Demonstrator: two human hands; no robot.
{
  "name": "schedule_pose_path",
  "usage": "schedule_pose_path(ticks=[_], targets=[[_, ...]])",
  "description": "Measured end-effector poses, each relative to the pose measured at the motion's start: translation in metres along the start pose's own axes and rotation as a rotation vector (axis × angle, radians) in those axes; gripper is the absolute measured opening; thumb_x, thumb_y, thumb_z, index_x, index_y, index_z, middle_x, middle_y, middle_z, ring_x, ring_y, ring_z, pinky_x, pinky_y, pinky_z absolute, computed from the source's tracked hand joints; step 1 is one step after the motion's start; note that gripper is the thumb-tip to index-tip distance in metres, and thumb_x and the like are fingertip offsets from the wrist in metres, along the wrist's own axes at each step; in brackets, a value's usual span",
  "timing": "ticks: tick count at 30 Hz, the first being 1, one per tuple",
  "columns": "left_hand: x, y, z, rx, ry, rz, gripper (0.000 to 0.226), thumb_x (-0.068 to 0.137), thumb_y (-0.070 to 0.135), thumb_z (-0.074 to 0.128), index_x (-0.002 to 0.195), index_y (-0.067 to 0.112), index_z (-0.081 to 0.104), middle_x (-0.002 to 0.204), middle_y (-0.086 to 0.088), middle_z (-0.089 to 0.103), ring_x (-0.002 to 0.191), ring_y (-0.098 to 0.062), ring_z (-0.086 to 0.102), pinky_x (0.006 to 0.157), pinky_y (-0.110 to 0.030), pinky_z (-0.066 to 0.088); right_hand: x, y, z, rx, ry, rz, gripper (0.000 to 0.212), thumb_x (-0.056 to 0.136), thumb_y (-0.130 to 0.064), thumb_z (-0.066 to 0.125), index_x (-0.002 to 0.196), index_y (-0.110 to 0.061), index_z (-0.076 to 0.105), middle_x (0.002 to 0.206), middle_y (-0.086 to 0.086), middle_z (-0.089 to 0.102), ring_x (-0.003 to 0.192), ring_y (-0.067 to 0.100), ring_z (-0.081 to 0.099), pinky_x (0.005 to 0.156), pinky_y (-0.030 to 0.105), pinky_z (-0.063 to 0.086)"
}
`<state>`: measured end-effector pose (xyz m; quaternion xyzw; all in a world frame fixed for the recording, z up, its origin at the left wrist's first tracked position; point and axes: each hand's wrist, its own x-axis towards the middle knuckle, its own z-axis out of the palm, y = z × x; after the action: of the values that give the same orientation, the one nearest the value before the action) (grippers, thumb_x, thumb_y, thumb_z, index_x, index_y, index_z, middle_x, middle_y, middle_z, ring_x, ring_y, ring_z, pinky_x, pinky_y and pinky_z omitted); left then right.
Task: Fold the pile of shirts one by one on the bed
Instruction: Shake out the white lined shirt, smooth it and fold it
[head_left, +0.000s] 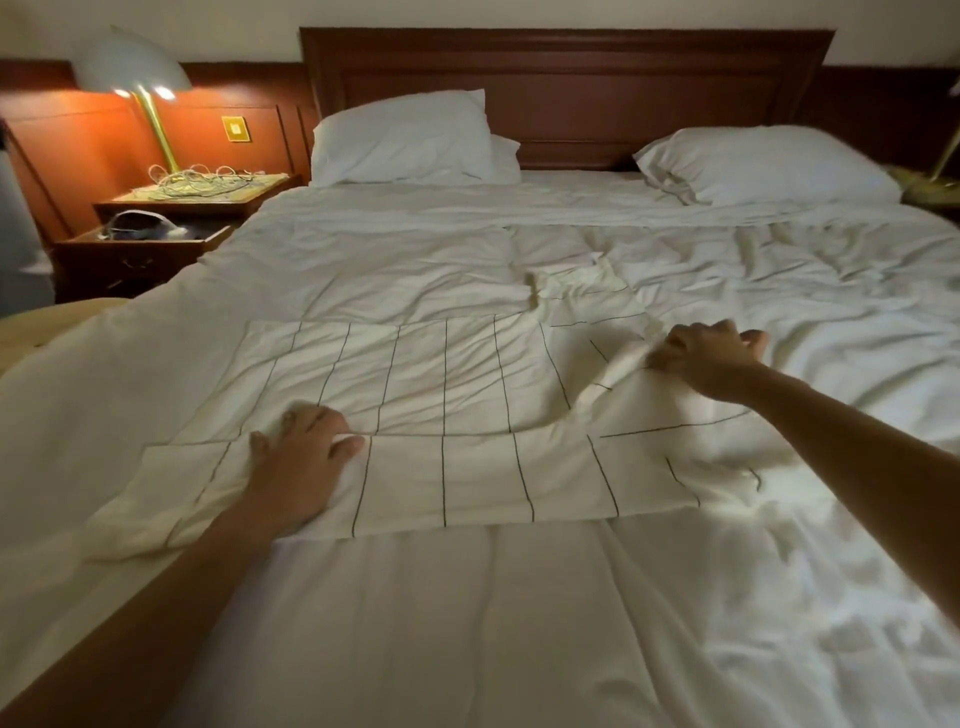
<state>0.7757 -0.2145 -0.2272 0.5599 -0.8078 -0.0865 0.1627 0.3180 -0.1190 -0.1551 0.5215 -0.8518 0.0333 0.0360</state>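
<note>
Both bare arms reach forward. The left hand lies palm down, fingers spread and nearly straight, pressing flat. The right hand is farther out on an extended arm, with fingers curled, pinching a fold of the shirt.

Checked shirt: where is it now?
In the head view the checked shirt lies spread across the bed, left hand pressing its left part, right hand gripping a fold at its right.
</note>
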Motion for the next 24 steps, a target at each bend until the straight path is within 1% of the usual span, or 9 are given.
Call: schedule_pose_path(ticks=[2,4,7,10,13,16,21,23,24], targets=[[0.003,0.000,0.001,0.031,0.044,-0.005,0.014,0.100,0.038,0.051,0.102,0.025,0.057,0.128,0.000,0.049,0.124,-0.027,0.047,0.111,-0.058,0.024,0.001,-0.004,0.008,0.048,0.074,0.032,0.037,0.096,-0.056,0.045,0.120,-0.028,0.053,0.133,0.007,0.049,0.129,0.031,0.033,0.095,0.046,0.022],[0.003,0.000,0.001,-0.001,0.069,0.010,0.013,0.099,0.039,0.051,0.103,0.028,0.057,0.127,0.002,0.049,0.125,-0.026,0.047,0.112,-0.056,0.021,-0.007,-0.008,0.016,0.070,0.046,0.067,0.042,0.098,-0.052,0.045,0.137,-0.037,0.042,0.156,0.009,0.025,0.145,0.034,0.012,0.111,0.055,0.014],[-0.005,-0.006,-0.007,-0.089,-0.010,0.088,0.031,0.099,0.049,0.048,0.128,0.040,0.050,0.151,0.010,0.034,0.147,-0.016,0.022,0.119,-0.053,0.006,-0.035,-0.018,0.025,0.110,-0.061,-0.014,0.064,0.100,-0.053,0.041,0.155,-0.042,0.010,0.166,0.005,-0.009,0.151,0.034,-0.011,0.117,0.057,0.002],[-0.021,-0.029,-0.024,-0.050,-0.230,0.262,0.069,0.090,0.076,0.036,0.152,0.052,0.017,0.162,0.028,-0.006,0.149,0.000,-0.020,0.123,-0.040,-0.009,-0.079,-0.010,0.027,0.262,-0.191,-0.265,0.062,0.096,-0.063,0.037,0.150,-0.055,0.007,0.166,-0.010,-0.002,0.153,0.012,-0.005,0.121,0.047,0.004],[-0.041,-0.057,-0.047,0.090,-0.409,0.415,0.081,0.078,0.091,0.022,0.150,0.058,0.006,0.158,0.034,-0.019,0.145,0.003,-0.027,0.122,-0.033,-0.010,-0.126,0.019,0.022,0.348,-0.368,-0.411,0.066,0.079,-0.085,0.042,0.139,-0.072,0.018,0.158,-0.030,0.013,0.146,-0.010,0.002,0.123,0.030,0.006],[-0.062,-0.080,-0.067,0.166,-0.394,0.470,0.075,0.085,0.086,0.022,0.152,0.057,0.006,0.160,0.032,-0.014,0.148,0.001,-0.023,0.123,-0.031,-0.009,-0.143,0.043,0.019,0.210,-0.302,-0.464,0.066,0.087,-0.074,0.044,0.145,-0.065,0.015,0.157,-0.029,0.011,0.145,-0.013,-0.001,0.118,0.017,0.004],[-0.083,-0.100,-0.094,0.263,-0.396,0.393,0.086,0.084,0.082,-0.004,0.155,0.038,0.016,0.160,0.025,0.006,0.153,-0.006,0.001,0.121,-0.016,-0.001,-0.140,0.052,0.017,-0.105,-0.216,-0.421,0.053,0.105,-0.040,0.038,0.154,-0.042,0.017,0.160,-0.020,0.020,0.149,0.004,0.017,0.118,0.028,0.026],[-0.092,-0.094,-0.102,0.056,-0.399,0.203,0.064,0.090,0.078,0.028,0.144,0.046,0.042,0.152,0.028,0.031,0.146,-0.003,0.030,0.117,-0.019,0.018,-0.144,0.049,0.006,-0.093,-0.239,-0.397,0.048,0.105,-0.028,0.043,0.152,-0.031,0.035,0.155,-0.002,0.040,0.142,0.018,0.039,0.113,0.032,0.034],[-0.094,-0.092,-0.103,-0.015,-0.382,0.162,0.048,0.088,0.077,0.046,0.128,0.053,0.056,0.139,0.035,0.045,0.133,0.008,0.043,0.113,-0.022,0.026,-0.148,0.049,0.000,-0.076,-0.244,-0.367,0.045,0.104,-0.023,0.043,0.149,-0.026,0.042,0.146,0.006,0.052,0.133,0.023,0.050,0.107,0.032,0.040]])
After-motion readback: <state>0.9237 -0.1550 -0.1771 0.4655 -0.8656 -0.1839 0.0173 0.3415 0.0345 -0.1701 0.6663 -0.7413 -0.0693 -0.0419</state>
